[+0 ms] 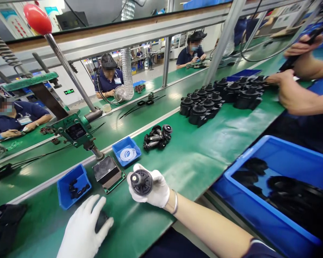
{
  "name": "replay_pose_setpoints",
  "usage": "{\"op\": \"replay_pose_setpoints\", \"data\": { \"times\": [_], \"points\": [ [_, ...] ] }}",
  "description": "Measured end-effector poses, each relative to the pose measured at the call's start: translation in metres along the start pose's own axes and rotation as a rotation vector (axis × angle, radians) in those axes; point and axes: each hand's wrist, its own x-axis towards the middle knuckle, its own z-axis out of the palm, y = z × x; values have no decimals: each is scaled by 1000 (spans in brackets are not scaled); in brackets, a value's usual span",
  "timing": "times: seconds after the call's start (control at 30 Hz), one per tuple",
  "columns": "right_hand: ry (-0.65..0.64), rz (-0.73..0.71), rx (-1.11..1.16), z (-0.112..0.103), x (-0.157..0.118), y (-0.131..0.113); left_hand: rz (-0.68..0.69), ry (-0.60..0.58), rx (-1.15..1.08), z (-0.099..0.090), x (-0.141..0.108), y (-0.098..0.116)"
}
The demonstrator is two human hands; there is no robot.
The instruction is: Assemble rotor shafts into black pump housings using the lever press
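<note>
My right hand (157,190), in a white glove, is closed round a black rotor part (142,182). A ribbed round disc and a short hub with a pale centre face the camera. Lower left, my left hand (83,224), also gloved in white, is over the green table with fingers and thumb apart. A dark rounded part (101,220) shows between its thumb and fingers, mostly covered by the hand. Just beyond the hands is the metal block (107,170) at the foot of a hand press (76,130). More black rotor parts (157,137) lie in a pile farther back.
A small blue bin (61,190) holds black pieces; another (116,148) holds white rings. Several black housings (200,107) stand at the back right. A large blue crate (258,200) with black parts is at right. A co-worker's arm (298,95) reaches in there.
</note>
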Motion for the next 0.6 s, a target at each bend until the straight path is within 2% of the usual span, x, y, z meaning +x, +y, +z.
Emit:
{"op": "replay_pose_setpoints", "data": {
  "times": [0.07,0.13,0.3,0.43,0.6],
  "points": [
    [3,53,56,1,-1,2,-15,107,-133,-4,2,17],
    [3,93,72,3,-1,5,-45,166,-340,-8,7,39],
    [12,176,77,8,-2,15,-17,189,-816,-14,27,85],
    [57,162,85,11,-4,21,-24,209,-942,-10,35,98],
    [161,-30,-85,19,-2,24,-143,292,-1048,-4,34,98]
  ]
}}
